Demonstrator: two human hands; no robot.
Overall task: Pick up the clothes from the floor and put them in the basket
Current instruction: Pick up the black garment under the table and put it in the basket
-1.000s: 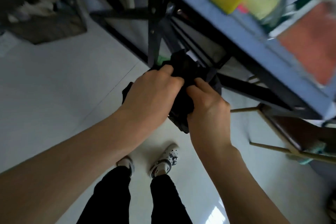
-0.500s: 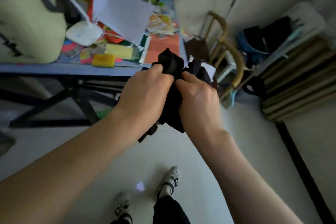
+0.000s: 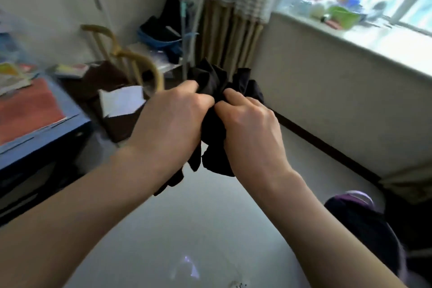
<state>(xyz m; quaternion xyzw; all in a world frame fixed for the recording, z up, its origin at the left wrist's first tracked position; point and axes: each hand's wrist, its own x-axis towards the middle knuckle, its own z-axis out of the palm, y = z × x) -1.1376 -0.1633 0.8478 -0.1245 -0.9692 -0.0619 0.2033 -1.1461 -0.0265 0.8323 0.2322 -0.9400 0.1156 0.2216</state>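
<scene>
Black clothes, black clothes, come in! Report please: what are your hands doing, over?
Left hand and right hand both clamped on bunched black garment. Garment off the floor, chest-high. Basket not clearly in view. Nothing blocking.

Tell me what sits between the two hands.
Head view: the bunched black garment fills the gap between the left hand and right hand, both gripping it.

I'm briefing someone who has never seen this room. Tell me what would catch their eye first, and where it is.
Dead centre, the left hand and right hand clutch a bunched black garment held up above the pale floor. Upper right, a bright window sill holds colourful clutter. At the lower right sits a dark heap with a purple rim, too blurred to identify.
</scene>
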